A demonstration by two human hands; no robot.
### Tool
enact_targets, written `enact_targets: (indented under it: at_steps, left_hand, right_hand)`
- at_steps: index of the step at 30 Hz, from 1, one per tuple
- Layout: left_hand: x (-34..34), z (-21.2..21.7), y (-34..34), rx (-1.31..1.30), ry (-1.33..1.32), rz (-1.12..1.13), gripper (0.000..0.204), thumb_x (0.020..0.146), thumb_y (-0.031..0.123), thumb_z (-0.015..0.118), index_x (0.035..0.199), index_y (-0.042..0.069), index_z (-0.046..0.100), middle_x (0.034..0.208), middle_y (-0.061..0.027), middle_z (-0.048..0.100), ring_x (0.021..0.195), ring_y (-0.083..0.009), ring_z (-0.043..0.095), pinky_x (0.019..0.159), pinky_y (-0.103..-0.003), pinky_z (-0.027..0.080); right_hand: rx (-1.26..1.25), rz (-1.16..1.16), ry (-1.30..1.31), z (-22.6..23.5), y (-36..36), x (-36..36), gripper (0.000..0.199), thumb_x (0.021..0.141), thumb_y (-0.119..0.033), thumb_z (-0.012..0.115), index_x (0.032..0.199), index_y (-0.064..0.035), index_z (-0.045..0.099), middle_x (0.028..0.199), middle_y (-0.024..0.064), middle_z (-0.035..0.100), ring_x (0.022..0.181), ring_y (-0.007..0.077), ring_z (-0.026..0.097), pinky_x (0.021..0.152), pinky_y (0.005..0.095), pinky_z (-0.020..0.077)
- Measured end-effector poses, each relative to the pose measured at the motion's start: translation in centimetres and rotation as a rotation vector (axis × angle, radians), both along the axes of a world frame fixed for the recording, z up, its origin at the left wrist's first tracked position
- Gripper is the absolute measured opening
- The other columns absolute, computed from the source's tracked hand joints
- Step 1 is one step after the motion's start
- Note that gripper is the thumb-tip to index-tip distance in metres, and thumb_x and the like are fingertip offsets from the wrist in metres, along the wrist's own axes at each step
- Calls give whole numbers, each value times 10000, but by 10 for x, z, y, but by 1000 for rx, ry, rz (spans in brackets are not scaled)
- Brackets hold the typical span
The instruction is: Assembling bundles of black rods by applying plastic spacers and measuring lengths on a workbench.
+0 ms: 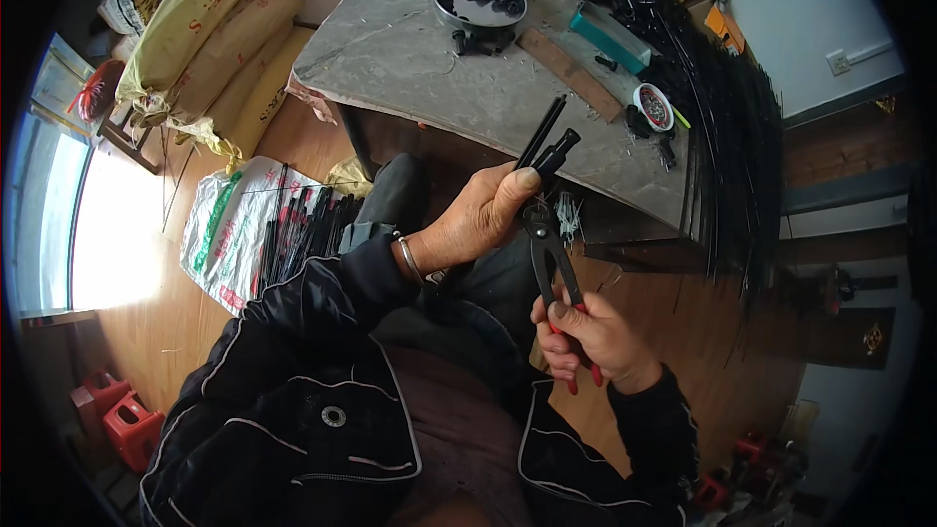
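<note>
My left hand is closed around thin black rods and a thicker black tubular piece, which point up and away over the table's near edge. My right hand grips pincers by their red handles. Their dark jaws are up against the underside of my left hand, just below its thumb. What lies between the jaws is too small and shaded to make out. A bundle of thin pale strands shows just right of the jaws.
The grey table carries a metal bowl of black parts, a wooden strip, a teal box and a small white dish. Long black rods hang over its right side. More rods lie on a white sack at left.
</note>
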State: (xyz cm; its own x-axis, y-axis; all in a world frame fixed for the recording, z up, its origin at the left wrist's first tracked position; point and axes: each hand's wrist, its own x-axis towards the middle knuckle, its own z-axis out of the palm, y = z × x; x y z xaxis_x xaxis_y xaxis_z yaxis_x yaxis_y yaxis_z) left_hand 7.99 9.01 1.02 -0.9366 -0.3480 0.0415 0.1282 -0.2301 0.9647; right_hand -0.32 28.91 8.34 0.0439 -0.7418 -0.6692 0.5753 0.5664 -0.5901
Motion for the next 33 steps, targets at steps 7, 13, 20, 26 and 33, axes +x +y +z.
enact_targets:
  at_steps: [7,13,20,26,33]
  left_hand:
    - [-9,-6,8,-163,47,161,560,959,585,412,918,41,539,640,37,444,531,-30,401,449,-199,307]
    - [-8,-2,7,-103,25,167,514,974,526,443,935,28,562,628,35,442,549,-42,393,474,-218,320]
    - [-5,0,-2,171,-12,79,509,929,556,524,890,51,570,626,61,435,529,-25,372,470,-191,289]
    - [-13,-13,3,164,69,143,481,913,537,572,857,60,554,639,74,427,538,-23,361,471,-200,281]
    - [-16,-3,6,104,-17,224,383,906,394,658,896,16,600,709,58,504,664,-37,414,582,-204,365]
  right_hand:
    - [64,309,870,32,-13,-14,186,970,-190,542,999,-17,482,666,9,465,505,98,439,493,262,426]
    - [79,646,1731,30,-18,-19,153,905,-82,550,994,-6,451,792,233,596,715,391,618,619,457,474]
    - [-76,138,1777,11,-2,-17,330,739,28,663,979,-22,442,843,166,579,798,367,605,680,433,466]
    - [-251,60,2136,13,-18,-17,443,633,78,674,992,-59,453,1013,101,512,972,305,523,899,406,367]
    - [-153,-29,2060,-4,-13,0,440,645,60,689,1005,-80,479,986,101,538,946,306,548,838,431,399]
